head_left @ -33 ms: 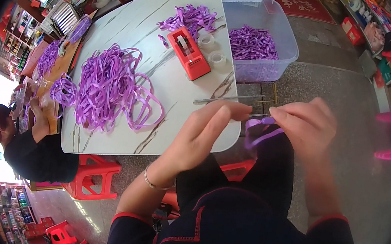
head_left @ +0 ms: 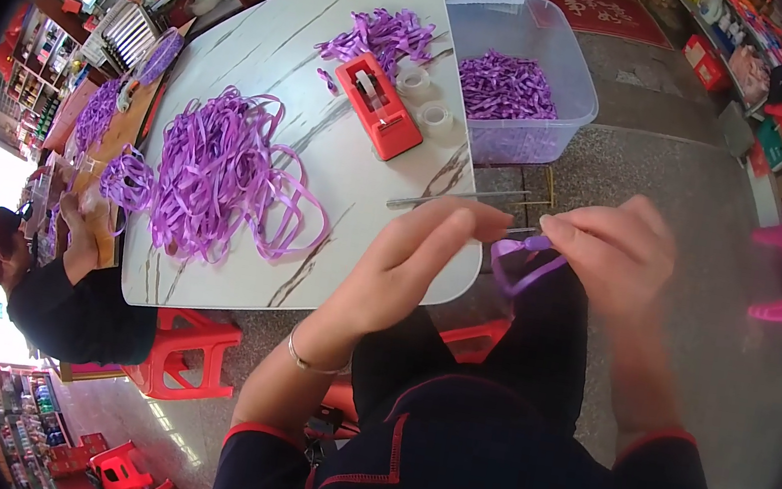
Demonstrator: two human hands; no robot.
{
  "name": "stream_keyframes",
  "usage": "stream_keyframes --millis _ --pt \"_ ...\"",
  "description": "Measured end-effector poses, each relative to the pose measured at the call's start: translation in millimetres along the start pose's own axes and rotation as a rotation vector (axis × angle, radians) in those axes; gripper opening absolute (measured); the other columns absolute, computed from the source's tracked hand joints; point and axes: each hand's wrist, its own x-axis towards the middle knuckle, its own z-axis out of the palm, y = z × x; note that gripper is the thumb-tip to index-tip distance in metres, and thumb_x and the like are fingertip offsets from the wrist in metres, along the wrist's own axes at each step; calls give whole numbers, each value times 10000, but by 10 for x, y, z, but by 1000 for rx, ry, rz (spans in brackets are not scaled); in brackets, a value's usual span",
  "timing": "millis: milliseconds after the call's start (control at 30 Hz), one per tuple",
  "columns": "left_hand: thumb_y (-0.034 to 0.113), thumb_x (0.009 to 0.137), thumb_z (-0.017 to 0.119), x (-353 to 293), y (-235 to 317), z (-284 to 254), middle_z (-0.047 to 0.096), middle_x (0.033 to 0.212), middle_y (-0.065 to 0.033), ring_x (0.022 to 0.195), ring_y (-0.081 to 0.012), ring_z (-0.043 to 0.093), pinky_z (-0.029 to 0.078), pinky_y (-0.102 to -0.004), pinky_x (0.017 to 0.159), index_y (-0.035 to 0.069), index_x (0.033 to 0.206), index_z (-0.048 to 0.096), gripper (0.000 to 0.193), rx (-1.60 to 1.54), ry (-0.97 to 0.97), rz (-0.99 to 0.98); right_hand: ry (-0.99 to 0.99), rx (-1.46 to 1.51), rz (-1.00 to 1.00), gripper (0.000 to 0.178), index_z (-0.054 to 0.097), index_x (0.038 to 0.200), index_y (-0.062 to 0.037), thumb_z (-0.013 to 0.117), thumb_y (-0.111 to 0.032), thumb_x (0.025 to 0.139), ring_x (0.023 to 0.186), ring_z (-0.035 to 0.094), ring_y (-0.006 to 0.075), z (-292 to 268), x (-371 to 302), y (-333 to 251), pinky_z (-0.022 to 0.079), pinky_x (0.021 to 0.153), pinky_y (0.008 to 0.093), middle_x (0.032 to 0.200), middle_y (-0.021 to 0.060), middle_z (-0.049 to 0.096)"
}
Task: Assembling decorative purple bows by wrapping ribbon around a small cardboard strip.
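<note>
My right hand (head_left: pixel 614 242) pinches a narrow purple ribbon (head_left: pixel 525 283) between thumb and fingertips. Part of the ribbon hangs in a small loop below the fingers. Opposite it, my left hand (head_left: pixel 418 264) has its fingers stretched toward the ribbon, with the thumb apart from them; its far fingers are partly hidden. A thin metal rod (head_left: pixel 520 231) shows between the two hands, partly covered by the left fingers. Another metal rod (head_left: pixel 438 201) lies over the table's right edge, just beyond my left hand.
On the marble-patterned table (head_left: pixel 341 237) are a large heap of purple ribbon loops (head_left: pixel 219 178), a smaller pile (head_left: pixel 382 36), a red tape dispenser (head_left: pixel 378 106) and clear tape rolls (head_left: pixel 435 120). A clear bin (head_left: pixel 547 146) holds more purple pieces. Another person (head_left: pixel 70 298) sits at left.
The ribbon loop below my right fingers has opened wider and become clearer. My left fingertips have shifted slightly right and up, closer to the right hand.
</note>
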Motion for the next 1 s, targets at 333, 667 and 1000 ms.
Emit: stream_keyframes --millis 333,667,1000 --pt "138 861 586 302 -69 65 577 887 -36 866 -94 521 419 -226 767 -24 902 655 181 -411 -213 -204 49 -179 14 294 667 905 -96 705 -90 614 580 473 126 -55 149 46 397 522 218 874 7 627" --pt "130 813 639 575 -143 392 538 923 -28 898 -118 494 388 -235 775 17 868 680 132 90 40 108 68 1067 1133 325 396 1185 7 486 -48 877 727 603 105 156 -259 -356 460 598 197 1008 92 581" --pt "208 949 415 627 89 400 621 832 -100 757 -161 598 484 -290 743 30 880 568 245 -709 -171 -144 -303 433 991 145 589 945 19 531 -92 872 752 649 228 118 -1283 -396 507 645 293 832 139 643"
